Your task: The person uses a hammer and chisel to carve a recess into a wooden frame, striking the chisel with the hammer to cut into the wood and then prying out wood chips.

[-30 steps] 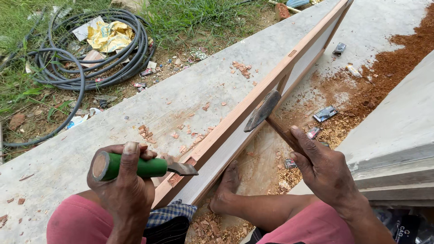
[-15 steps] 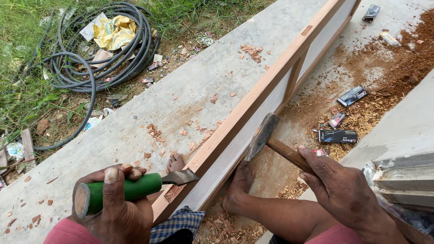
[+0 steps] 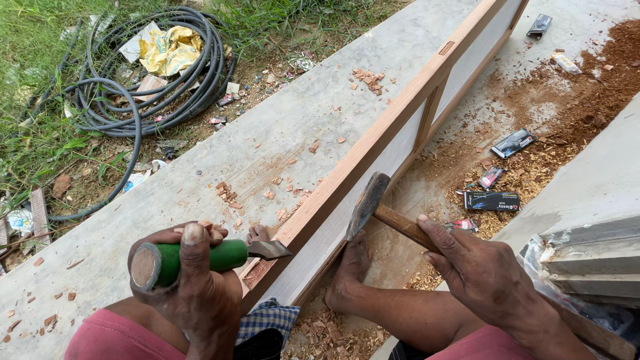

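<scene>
My left hand [image 3: 193, 293] grips a green-handled chisel [image 3: 213, 257], its blade tip resting against the near end of a long wooden frame [image 3: 393, 127] that stands on edge along a concrete ledge [image 3: 280, 127]. My right hand [image 3: 477, 267] holds a hammer [image 3: 373, 207] by its wooden handle, with the dark head raised just right of the frame. A bare foot [image 3: 350, 277] rests against the frame's lower rail. Wood chips lie around the chisel tip.
Coiled black hose [image 3: 153, 80] and a crumpled yellow wrapper [image 3: 167, 50] lie on the grass at upper left. Sawdust and several small packets [image 3: 493, 199] cover the ground to the right. A stepped concrete edge [image 3: 593, 253] is at right.
The view has shifted, so the frame and hose sit higher in the picture. The chisel stays against the frame end, and the hammer head hangs slightly lower beside the frame.
</scene>
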